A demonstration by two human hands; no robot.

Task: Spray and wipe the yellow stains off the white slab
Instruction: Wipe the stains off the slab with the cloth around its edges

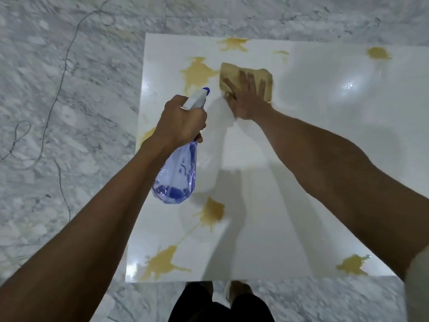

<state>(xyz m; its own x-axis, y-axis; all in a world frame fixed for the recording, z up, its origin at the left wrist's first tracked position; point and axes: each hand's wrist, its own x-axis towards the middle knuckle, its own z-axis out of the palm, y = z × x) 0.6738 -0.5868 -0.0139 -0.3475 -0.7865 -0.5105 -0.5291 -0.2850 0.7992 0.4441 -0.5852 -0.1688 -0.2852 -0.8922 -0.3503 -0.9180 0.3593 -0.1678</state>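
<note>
1. Nearest the camera, two stains are seen along the slab's (301, 159) close edge: a splashy one at the near-left corner (162, 262) and a smaller one at the near-right (351, 265). The slab itself is laid flat on a grey marble floor (58, 89), so everything gets done from above.
2. A bit further in, another stain (211, 213) is left untouched, with a thin yellow trickle running toward the near-left one.
3. The spray bottle (176, 175) is held up over the slab by the left hand (182, 120), fingers wrapped round the neck by the trigger. The nozzle is pointed away toward the far stains, probably so the next squirt lands just ahead of the wiping. The bottle is clear blue plastic, and only a little liquid looks to be pooled at the bottom.
4. Past that, a tan sponge (246, 77) is pressed flat on the slab under the right hand (248, 96), fingers spread straight across it, presumably to push hard on the surface. A big stain (197, 73) sits just left of it.
5. Farthest out, more stains are dotted along the far edge (233, 44), (378, 53).
6. A thin wire (60, 73) is trailed across the floor on the left.
</note>
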